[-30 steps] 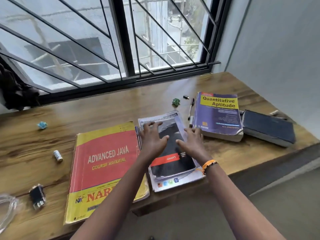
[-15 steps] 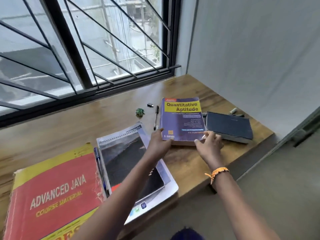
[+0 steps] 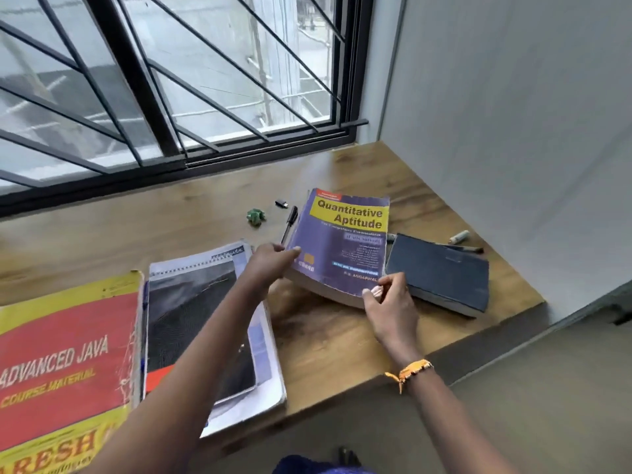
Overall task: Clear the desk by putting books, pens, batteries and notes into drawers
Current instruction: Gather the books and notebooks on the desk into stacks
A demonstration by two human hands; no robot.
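Wooden bench [image 3: 328, 340] set w/ its back edge under a barred window [image 3: 178, 83]; grey wall at its right edge, grey floor below the front edge.

Task item: purple "Quantitative Aptitude" book [image 3: 342, 244], yellow title band, thick, w/ worn cover corners. It sits toward the bench's right end, near edge tilted up off the wood. Left hand [image 3: 270, 265] grips its near-left corner, thumb on the cover; right hand [image 3: 390, 302], orange wrist band, pinches the near-right corner.

Dark blue book [image 3: 441, 271] lies flat just right of it, near the right-front corner. Spiral notebook [image 3: 205, 316] overhangs the front edge mid-bench; red-and-yellow "Advanced Java" book [image 3: 65, 360] beside it at the left, cut off by the frame. Black pen [image 3: 290, 223] lies beside the purple book's left side, lower end hidden behind the left hand. Small green object [image 3: 255, 217] and small black object [image 3: 281, 203] toward the back edge, too small to identify. Near the right edge, a white cylinder [image 3: 459, 237] and a dark marker [image 3: 470, 249], partly hidden behind the blue book.
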